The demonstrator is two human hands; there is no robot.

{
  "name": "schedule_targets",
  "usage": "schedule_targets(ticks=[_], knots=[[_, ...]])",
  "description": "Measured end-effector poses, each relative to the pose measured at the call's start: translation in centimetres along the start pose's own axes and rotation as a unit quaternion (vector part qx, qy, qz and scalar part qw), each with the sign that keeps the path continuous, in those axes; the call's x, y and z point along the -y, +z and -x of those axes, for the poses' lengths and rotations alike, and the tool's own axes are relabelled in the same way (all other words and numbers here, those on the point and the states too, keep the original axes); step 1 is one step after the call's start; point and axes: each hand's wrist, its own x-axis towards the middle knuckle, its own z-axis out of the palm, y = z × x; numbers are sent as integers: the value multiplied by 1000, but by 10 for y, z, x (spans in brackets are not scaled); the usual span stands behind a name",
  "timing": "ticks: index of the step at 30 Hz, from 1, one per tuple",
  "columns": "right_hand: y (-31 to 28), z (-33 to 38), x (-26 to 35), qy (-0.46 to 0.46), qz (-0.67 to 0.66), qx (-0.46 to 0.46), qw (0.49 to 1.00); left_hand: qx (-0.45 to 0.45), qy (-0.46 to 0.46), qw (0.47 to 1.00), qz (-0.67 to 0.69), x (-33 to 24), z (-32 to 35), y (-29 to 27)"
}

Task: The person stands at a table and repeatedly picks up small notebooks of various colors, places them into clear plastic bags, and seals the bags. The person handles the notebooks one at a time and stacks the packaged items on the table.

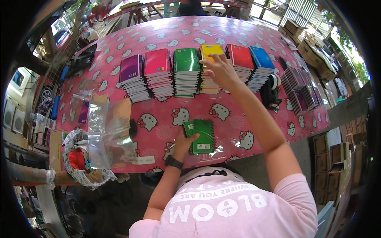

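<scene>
My left hand point(183, 143) is closed on a small set of spiral notebooks point(203, 137) near the table's front edge, thumb on top. The uppermost cover is green with a white label, and its coil runs along the right. My right arm stretches forward, with my right hand point(221, 70) over the yellow notebook stack point(210, 49), fingers apart and nothing visible in them. Whether the fingertips touch the stack I cannot tell. In the same row stand a purple stack point(130, 68), a pink stack point(157, 61), a green stack point(186, 59), a red stack point(240, 56) and a blue stack point(262, 58).
A black tape dispenser point(270, 95) stands right of the stacks, beside wrapped notebook packs point(298, 90). Clear plastic bags point(109, 131) lie at the left, near a cloth-lined basket point(95, 177) at the table's edge. Cardboard boxes point(315, 59) are piled beyond the right side.
</scene>
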Motion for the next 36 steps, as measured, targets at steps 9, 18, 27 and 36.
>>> schedule_targets(ticks=[9,18,27,36], knots=[[3,-45,-26,-13,10,269,963,-15,-7,999,39,-15,7,0],[-2,-58,-16,-52,13,318,947,5,-16,1000,-17,-12,0,-4],[-45,11,-4,288,-445,-118,840,-109,-7,994,3,55,-15,-11],[-17,151,75,312,-306,166,884,5,-94,993,78,-20,3,-1]])
